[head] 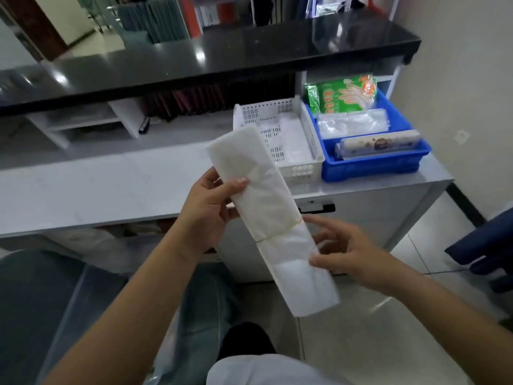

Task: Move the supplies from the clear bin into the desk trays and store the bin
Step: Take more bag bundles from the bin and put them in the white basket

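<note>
A long white bundle of folded plastic bags (266, 212), tied by a thin rubber band, hangs in the air before the desk. My left hand (206, 215) grips its upper part, thumb on top. My right hand (352, 254) pinches its lower edge between thumb and fingers. Behind it on the grey desk stand a white perforated tray (311, 129) holding white bags and a blue tray (408, 123) with a green glove packet (341, 93), clear bags and a roll box. The clear bin (91, 295) lies blurred at the lower left, below my arms.
A black counter (222, 56) overhangs the grey desk (97, 187). White shelf cubbies (83, 120) sit at the back left. A desk drawer with a black handle (319, 208) is under the trays. A dark blue chair (488, 245) stands at the right on the tiled floor.
</note>
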